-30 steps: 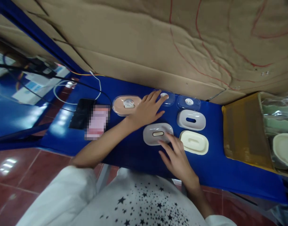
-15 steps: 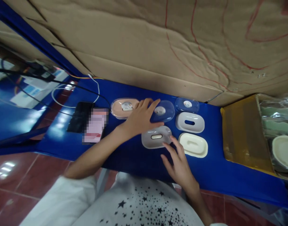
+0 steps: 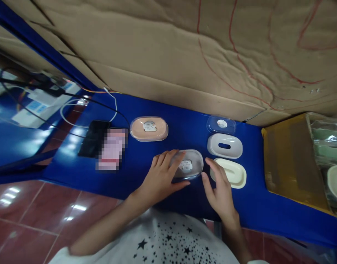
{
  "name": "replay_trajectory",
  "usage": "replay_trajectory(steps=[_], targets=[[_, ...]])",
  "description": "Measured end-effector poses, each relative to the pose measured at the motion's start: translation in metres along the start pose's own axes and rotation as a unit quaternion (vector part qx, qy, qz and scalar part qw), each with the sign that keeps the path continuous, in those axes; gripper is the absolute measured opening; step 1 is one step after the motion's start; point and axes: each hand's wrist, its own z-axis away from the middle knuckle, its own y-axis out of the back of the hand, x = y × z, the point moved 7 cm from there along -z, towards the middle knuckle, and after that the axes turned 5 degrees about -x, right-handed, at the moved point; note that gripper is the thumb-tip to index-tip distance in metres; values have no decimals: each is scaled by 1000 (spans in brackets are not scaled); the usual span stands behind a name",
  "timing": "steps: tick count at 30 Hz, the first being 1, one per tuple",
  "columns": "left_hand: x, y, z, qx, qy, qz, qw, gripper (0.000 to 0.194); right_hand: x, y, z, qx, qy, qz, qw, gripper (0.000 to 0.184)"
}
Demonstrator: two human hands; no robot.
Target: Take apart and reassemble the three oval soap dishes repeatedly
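Note:
My left hand (image 3: pixel 160 178) lies curled over the left side of a clear lid (image 3: pixel 188 167) with a round white sticker, which sits on the grey soap dish at the blue table's (image 3: pixel 185 132) near middle. My right hand (image 3: pixel 220 187) is at the lid's right edge, fingers apart, thumb touching the rim. Right of it lie a cream dish (image 3: pixel 229 172), a grey-white dish (image 3: pixel 225 145) with an oval slot, and another clear lid (image 3: pixel 221 124). A peach dish with its clear lid on (image 3: pixel 149 128) sits further left.
A black phone (image 3: pixel 93 138) and a blurred pink item (image 3: pixel 111 148) lie at the table's left, with cables (image 3: pixel 75 106) behind them. A cardboard sheet (image 3: pixel 185 55) stands along the back. An open carton (image 3: pixel 292 157) at the right holds bagged dishes (image 3: pixel 332 161).
My left hand carried the clear lid from the back row towards me and set it over the grey dish. My right hand shifted from the dish's front to its right edge.

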Motion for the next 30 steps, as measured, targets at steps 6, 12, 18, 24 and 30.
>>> replay_trajectory(steps=[6,12,18,24,30], targets=[[9,-1,-3,23,-5,-32,999,89,4,-3,1,-10,-20,-10,1000,51],[13,-1,-9,17,-7,-50,999,87,3,-7,-1,-32,-5,-3,999,54],[8,-5,-10,-3,3,-28,1000,87,3,-8,-1,-41,7,-2,999,55],[0,-8,-8,-6,6,13,1000,90,2,-11,-1,-48,13,4,999,56],[0,-10,-8,-9,8,10,1000,90,5,-10,-1,-43,4,16,999,57]])
